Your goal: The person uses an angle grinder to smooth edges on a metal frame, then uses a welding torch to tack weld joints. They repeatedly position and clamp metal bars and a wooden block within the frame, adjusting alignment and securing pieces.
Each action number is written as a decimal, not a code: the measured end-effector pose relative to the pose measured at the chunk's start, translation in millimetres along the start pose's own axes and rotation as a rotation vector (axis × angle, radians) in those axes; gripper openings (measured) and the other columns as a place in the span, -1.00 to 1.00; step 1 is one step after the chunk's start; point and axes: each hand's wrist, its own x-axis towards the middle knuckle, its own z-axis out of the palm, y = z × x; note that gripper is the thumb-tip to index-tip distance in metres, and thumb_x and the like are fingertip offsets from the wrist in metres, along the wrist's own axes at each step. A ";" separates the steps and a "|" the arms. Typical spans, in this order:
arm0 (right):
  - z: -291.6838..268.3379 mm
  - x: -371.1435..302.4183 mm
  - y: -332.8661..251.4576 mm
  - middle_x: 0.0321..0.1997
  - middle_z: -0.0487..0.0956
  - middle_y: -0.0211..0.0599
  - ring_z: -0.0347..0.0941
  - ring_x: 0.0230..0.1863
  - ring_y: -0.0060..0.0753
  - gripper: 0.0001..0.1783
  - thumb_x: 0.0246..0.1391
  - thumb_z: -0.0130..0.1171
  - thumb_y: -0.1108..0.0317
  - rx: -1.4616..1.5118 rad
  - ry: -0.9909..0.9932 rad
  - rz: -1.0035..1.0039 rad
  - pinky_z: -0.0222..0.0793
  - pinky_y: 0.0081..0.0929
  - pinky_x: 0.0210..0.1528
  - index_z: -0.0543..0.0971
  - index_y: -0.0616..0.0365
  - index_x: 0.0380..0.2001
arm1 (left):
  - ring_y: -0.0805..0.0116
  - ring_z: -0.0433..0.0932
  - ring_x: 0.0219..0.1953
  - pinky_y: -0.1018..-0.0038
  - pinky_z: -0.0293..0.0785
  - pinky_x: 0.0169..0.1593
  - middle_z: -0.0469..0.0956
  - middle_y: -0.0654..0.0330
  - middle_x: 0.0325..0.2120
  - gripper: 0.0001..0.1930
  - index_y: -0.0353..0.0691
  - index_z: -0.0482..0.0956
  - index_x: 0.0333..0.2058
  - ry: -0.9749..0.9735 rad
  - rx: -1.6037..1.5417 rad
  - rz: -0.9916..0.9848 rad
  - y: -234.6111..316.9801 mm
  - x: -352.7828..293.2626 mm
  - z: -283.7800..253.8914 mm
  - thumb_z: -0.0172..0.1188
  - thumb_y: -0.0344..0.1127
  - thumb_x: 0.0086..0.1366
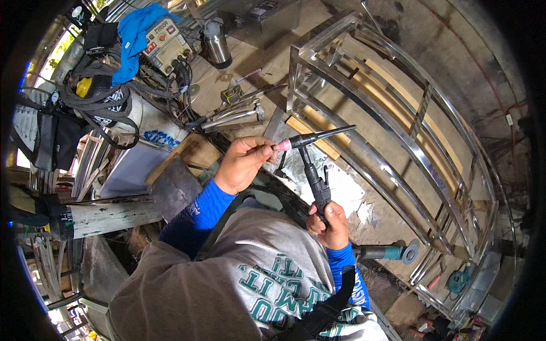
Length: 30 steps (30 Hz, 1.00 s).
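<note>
A black TIG welding torch (pixel 313 175) is held up in front of my body, over the workbench. My right hand (pixel 331 226) is closed round the lower part of its handle, below the trigger lever. At the torch head sits a pink ceramic nozzle (pixel 282 145) that points left. My left hand (pixel 244 162) pinches the end of this nozzle between thumb and fingers; the electrode tip there is hidden or too small to make out. From the other side of the head a long black back cap (pixel 336 132) sticks out to the right.
A shiny metal tube frame (pixel 364 85) with wooden strips fills the bench's right side. A teal angle grinder (pixel 382 252) lies near my right forearm. Far left stand a welding machine (pixel 166 45), a steel bottle (pixel 216 46), a tape measure (pixel 231 94) and coiled cables (pixel 108 85).
</note>
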 end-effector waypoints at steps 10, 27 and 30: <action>-11.1 -2.8 -12.6 -0.66 0.29 -0.52 0.13 -0.67 -0.65 -0.51 0.40 0.07 0.02 0.014 -0.035 0.009 0.09 -0.58 -0.59 0.51 0.37 -0.18 | 0.37 0.59 -0.19 0.38 0.49 0.01 0.66 0.16 -0.25 -0.80 -0.35 0.63 -0.05 -0.015 -0.016 0.006 -7.5 2.9 9.4 0.24 -0.41 0.41; -31.1 2.9 -8.1 -0.70 0.26 -0.58 0.05 -0.68 -0.74 -0.60 0.46 0.03 0.07 -0.269 0.030 0.100 -0.10 -0.61 -0.62 0.57 0.23 -0.25 | 0.20 0.60 -0.32 0.28 0.50 -0.16 0.65 0.09 -0.41 -0.61 -0.30 0.67 -0.31 -0.163 1.448 0.189 27.7 67.8 72.6 0.57 -0.13 0.05; -31.0 -1.7 -2.5 -0.68 0.24 -0.64 0.02 -0.67 -0.76 -0.62 0.45 0.05 0.10 -0.234 0.055 0.095 -0.12 -0.61 -0.61 0.57 0.22 -0.26 | 0.06 0.58 -0.34 0.23 0.48 -0.18 0.63 0.05 -0.46 -0.69 -0.29 0.67 -0.37 -0.155 1.547 0.107 11.4 72.5 74.8 0.52 -0.18 0.08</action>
